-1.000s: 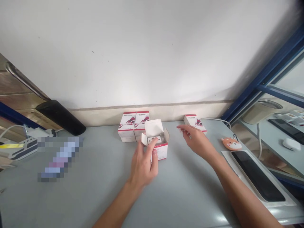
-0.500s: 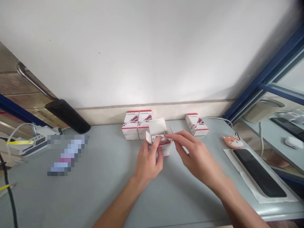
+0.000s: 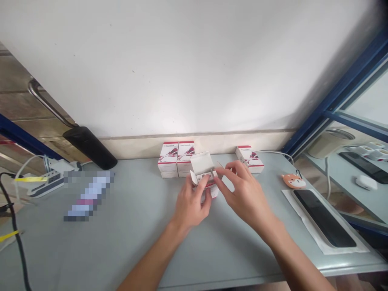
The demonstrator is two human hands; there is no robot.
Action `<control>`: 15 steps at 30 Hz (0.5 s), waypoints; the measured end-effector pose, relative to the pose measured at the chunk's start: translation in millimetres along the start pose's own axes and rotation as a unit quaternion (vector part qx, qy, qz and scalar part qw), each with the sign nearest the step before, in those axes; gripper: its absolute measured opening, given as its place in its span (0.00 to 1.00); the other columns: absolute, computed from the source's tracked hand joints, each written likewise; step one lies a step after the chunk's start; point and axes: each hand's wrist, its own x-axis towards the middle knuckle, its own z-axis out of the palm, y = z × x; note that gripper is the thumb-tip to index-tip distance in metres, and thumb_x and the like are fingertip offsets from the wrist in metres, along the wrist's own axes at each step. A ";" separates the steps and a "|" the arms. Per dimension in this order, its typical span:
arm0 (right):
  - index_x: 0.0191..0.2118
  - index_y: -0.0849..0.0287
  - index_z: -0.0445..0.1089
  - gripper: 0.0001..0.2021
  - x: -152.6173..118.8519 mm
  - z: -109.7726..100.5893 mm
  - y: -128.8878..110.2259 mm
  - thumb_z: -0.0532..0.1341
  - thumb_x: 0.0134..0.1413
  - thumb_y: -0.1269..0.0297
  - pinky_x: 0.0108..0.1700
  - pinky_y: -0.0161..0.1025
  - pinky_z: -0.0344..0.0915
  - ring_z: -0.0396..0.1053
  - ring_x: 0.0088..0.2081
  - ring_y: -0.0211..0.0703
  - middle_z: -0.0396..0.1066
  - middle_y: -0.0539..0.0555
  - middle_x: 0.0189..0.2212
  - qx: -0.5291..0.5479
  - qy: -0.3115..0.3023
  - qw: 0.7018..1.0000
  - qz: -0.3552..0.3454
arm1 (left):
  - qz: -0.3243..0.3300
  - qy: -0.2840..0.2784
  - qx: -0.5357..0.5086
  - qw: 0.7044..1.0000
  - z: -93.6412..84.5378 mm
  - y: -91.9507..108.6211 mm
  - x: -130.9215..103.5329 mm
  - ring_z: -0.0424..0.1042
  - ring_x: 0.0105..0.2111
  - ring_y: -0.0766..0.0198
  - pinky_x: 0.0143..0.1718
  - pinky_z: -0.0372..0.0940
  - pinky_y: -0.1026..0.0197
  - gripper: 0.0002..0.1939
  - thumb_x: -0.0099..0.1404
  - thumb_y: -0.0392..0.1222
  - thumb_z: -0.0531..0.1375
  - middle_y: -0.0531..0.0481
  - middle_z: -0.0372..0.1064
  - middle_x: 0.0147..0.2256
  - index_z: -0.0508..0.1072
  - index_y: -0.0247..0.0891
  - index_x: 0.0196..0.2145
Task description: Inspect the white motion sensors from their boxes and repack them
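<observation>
A small white and red carton (image 3: 201,162) stands open on the table in front of me, its lid raised at the back and its side flaps spread. My left hand (image 3: 191,203) is closed around the carton's left and front, the index finger reaching over the opening onto a white insert with holes. At the carton's right edge, my right hand (image 3: 241,188) has thumb and index finger pinched together. Something small and greyish shows by those fingertips, too small to name. The right side flap is partly behind the fingers.
Several matching cartons (image 3: 177,155) are grouped by the wall, and another carton (image 3: 250,158) stands to the right. A fox-faced case (image 3: 294,181) and a dark phone-like slab (image 3: 324,218) lie at right. At left are a black padded armrest (image 3: 90,147) and a power strip (image 3: 50,184).
The open carton has tipped a little, its lid leaning more. My right hand has shifted slightly left, its thumb and index finger now closed together at the carton's right edge.
</observation>
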 end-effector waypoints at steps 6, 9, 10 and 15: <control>0.57 0.47 0.72 0.14 3.0 5.1 1.4 0.59 0.69 0.57 0.37 0.48 0.73 0.71 0.48 0.56 0.67 0.61 0.52 0.053 0.001 0.998 0.027 | 0.011 0.012 -0.008 1.000 -0.7 0.8 0.9 0.78 0.42 0.57 0.37 0.74 0.58 0.26 0.71 0.34 0.57 0.39 0.67 0.54 0.62 0.47 0.65; 0.59 0.47 0.68 0.17 8.7 8.0 3.5 0.60 0.67 0.60 0.45 0.50 0.75 0.69 0.54 0.56 0.65 0.61 0.54 0.143 -0.018 0.988 0.049 | 0.015 0.016 -0.005 1.000 -0.7 1.1 1.0 0.78 0.43 0.57 0.36 0.74 0.59 0.26 0.71 0.34 0.57 0.39 0.67 0.53 0.63 0.47 0.64; 0.57 0.48 0.68 0.15 11.1 9.1 4.5 0.60 0.67 0.61 0.48 0.50 0.75 0.69 0.54 0.54 0.66 0.60 0.54 0.179 -0.029 0.982 0.058 | 0.016 0.018 -0.003 1.000 -0.7 1.2 1.2 0.78 0.42 0.57 0.36 0.74 0.59 0.26 0.71 0.34 0.57 0.40 0.68 0.52 0.64 0.47 0.64; 0.42 0.52 0.67 0.02 24.1 10.2 8.0 0.58 0.67 0.62 0.50 0.47 0.73 0.71 0.45 0.46 0.71 0.53 0.43 0.257 -0.059 0.961 0.081 | 0.027 0.025 0.000 0.999 0.0 1.5 1.9 0.77 0.40 0.59 0.34 0.73 0.60 0.25 0.71 0.35 0.58 0.40 0.68 0.50 0.64 0.46 0.64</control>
